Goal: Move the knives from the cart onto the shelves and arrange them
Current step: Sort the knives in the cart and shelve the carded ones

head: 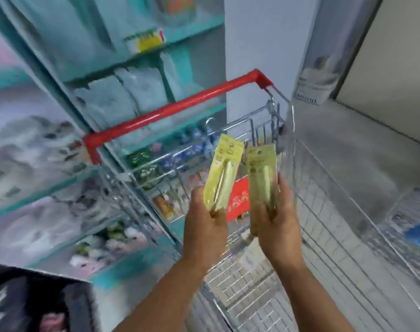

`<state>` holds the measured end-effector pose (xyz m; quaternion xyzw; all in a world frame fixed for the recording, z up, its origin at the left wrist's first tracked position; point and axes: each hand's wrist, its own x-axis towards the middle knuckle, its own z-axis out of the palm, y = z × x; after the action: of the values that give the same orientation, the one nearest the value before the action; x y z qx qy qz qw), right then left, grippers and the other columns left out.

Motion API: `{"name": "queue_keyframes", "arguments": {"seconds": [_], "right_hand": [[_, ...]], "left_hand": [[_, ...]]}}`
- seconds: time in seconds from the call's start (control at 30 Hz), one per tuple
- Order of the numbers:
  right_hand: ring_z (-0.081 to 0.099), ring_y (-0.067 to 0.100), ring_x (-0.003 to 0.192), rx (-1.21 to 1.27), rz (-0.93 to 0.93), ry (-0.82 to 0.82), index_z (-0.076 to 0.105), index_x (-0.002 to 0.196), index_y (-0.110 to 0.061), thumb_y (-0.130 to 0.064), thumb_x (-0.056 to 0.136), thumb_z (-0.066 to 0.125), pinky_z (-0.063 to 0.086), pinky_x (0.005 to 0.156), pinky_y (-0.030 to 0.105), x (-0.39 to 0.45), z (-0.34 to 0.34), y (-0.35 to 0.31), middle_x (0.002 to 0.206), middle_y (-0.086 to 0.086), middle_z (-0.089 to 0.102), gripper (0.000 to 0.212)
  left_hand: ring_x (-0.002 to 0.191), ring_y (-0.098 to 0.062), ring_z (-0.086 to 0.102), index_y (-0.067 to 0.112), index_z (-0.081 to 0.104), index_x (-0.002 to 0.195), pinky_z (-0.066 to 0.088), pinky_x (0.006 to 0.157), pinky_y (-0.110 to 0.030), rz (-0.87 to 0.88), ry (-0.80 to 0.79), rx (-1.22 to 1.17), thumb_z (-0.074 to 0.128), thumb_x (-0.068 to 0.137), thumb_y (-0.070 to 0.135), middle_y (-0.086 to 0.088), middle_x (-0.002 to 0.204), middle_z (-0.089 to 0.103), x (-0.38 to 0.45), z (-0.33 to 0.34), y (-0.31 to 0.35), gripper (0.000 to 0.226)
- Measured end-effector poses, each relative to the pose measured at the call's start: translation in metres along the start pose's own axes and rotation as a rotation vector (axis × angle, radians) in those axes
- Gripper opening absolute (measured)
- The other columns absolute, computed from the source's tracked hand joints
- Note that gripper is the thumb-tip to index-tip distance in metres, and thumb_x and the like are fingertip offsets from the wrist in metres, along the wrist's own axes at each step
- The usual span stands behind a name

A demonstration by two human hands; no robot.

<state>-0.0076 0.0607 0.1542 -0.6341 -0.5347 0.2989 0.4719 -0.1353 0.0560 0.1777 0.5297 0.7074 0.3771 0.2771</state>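
Both hands are raised over a wire shopping cart (328, 212) with a red handle (180, 109). My left hand (204, 226) grips the lower end of a knife in a yellow-green card pack (224, 171), held upright. My right hand (276, 224) grips a second, similar yellow-green knife pack (261, 178), also upright and just right of the first. The two packs stand side by side, slightly apart. The picture is blurred, so the blades show only faintly. Teal shelves (84, 116) rise on the left.
The teal shelves hold blurred packaged goods on several levels. Small packets and a red card (237, 200) lie at the cart's far end. A grey floor and a pale wall are on the right, with a white basket-like object (316, 85) beyond the cart.
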Motion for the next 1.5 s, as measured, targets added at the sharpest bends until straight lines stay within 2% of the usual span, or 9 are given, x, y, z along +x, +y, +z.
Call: {"name": "queue_keyframes", "arguments": {"seconds": [0.2, 0.27, 0.33, 0.67, 0.83, 0.93, 1.13, 1.33, 1.5], "right_hand": [[0.059, 0.02, 0.112, 0.071, -0.23, -0.157, 0.028, 0.145, -0.035, -0.028, 0.086, 0.047, 0.05, 0.093, 0.043, -0.01, 0.06, -0.109, 0.131, -0.004, 0.056, 0.062], [0.058, 0.016, 0.111, 0.102, -0.313, -0.232, 0.03, 0.144, -0.033, -0.029, 0.087, 0.046, 0.05, 0.093, 0.032, -0.024, 0.085, -0.145, 0.13, -0.007, 0.054, 0.059], [0.057, 0.008, 0.106, 0.136, -0.387, -0.302, 0.03, 0.144, -0.035, -0.028, 0.088, 0.046, 0.049, 0.087, 0.022, -0.043, 0.11, -0.182, 0.127, -0.012, 0.054, 0.058], [0.06, 0.014, 0.103, 0.299, -0.602, -0.574, 0.032, 0.141, -0.041, -0.036, 0.085, 0.045, 0.051, 0.084, 0.03, -0.179, 0.239, -0.324, 0.125, -0.007, 0.056, 0.057], [0.044, 0.006, 0.121, 0.334, -0.704, -0.686, 0.028, 0.147, -0.031, -0.033, 0.091, 0.048, 0.036, 0.099, 0.026, -0.24, 0.277, -0.373, 0.139, -0.01, 0.044, 0.059], [0.049, 0.007, 0.113, 0.364, -0.758, -0.783, 0.034, 0.143, -0.033, -0.026, 0.093, 0.049, 0.041, 0.093, 0.029, -0.269, 0.297, -0.398, 0.132, -0.01, 0.05, 0.053], [0.049, 0.007, 0.104, 0.403, -0.849, -1.015, 0.041, 0.14, -0.03, -0.023, 0.092, 0.051, 0.036, 0.084, 0.022, -0.322, 0.345, -0.435, 0.123, -0.002, 0.053, 0.05], [0.046, 0.011, 0.116, 0.371, -0.856, -1.294, 0.027, 0.146, -0.033, -0.021, 0.093, 0.054, 0.031, 0.087, 0.021, -0.37, 0.386, -0.465, 0.131, -0.007, 0.041, 0.06], [0.045, 0.01, 0.095, 0.261, -0.978, -1.459, 0.037, 0.14, -0.036, -0.022, 0.095, 0.05, 0.031, 0.079, 0.019, -0.396, 0.427, -0.477, 0.126, -0.004, 0.041, 0.049]], "left_hand": [[0.071, -0.007, 0.055, 0.02, 0.045, 0.119, 0.04, 0.056, -0.01, 0.041, 0.28, -0.042, 0.056, 0.084, 0.007, 0.007, 0.087, 0.056, 0.003, -0.122, 0.007, 0.039], [0.066, 0.004, 0.054, 0.024, 0.044, 0.116, 0.04, 0.053, -0.006, 0.032, 0.357, -0.07, 0.056, 0.085, 0.005, 0.015, 0.083, 0.052, -0.004, -0.169, 0.004, 0.038], [0.065, 0.011, 0.054, 0.027, 0.043, 0.11, 0.04, 0.051, -0.005, 0.017, 0.431, -0.096, 0.055, 0.086, 0.003, 0.014, 0.083, 0.053, -0.014, -0.217, -0.005, 0.036], [0.072, 0.015, 0.055, 0.031, 0.042, 0.11, 0.041, 0.055, -0.004, -0.04, 0.818, -0.105, 0.057, 0.088, 0.007, 0.02, 0.086, 0.057, -0.099, -0.419, -0.07, 0.036], [0.078, 0.011, 0.057, 0.038, 0.04, 0.097, 0.042, 0.06, -0.005, -0.056, 1.004, -0.066, 0.055, 0.088, 0.005, 0.015, 0.09, 0.058, -0.142, -0.484, -0.093, 0.037], [0.073, 0.016, 0.053, 0.038, 0.034, 0.094, 0.039, 0.057, -0.002, -0.105, 1.082, -0.051, 0.052, 0.09, 0.004, 0.017, 0.088, 0.054, -0.169, -0.515, -0.099, 0.039], [0.089, -0.011, 0.057, 0.046, 0.036, 0.091, 0.045, 0.069, -0.022, -0.223, 1.285, 0.024, 0.054, 0.088, 0.008, 0.005, 0.101, 0.056, -0.207, -0.56, -0.122, 0.042], [0.083, 0.023, 0.04, 0.029, 0.02, 0.146, 0.029, 0.066, -0.006, -0.435, 1.434, 0.09, 0.047, 0.092, 0.008, 0.005, 0.118, 0.041, -0.226, -0.588, -0.142, 0.064], [0.074, 0.004, 0.038, 0.029, 0.025, 0.147, 0.027, 0.07, -0.008, -0.676, 1.461, 0.184, 0.042, 0.093, 0.004, -0.004, 0.112, 0.038, -0.221, -0.603, -0.162, 0.062]]}}
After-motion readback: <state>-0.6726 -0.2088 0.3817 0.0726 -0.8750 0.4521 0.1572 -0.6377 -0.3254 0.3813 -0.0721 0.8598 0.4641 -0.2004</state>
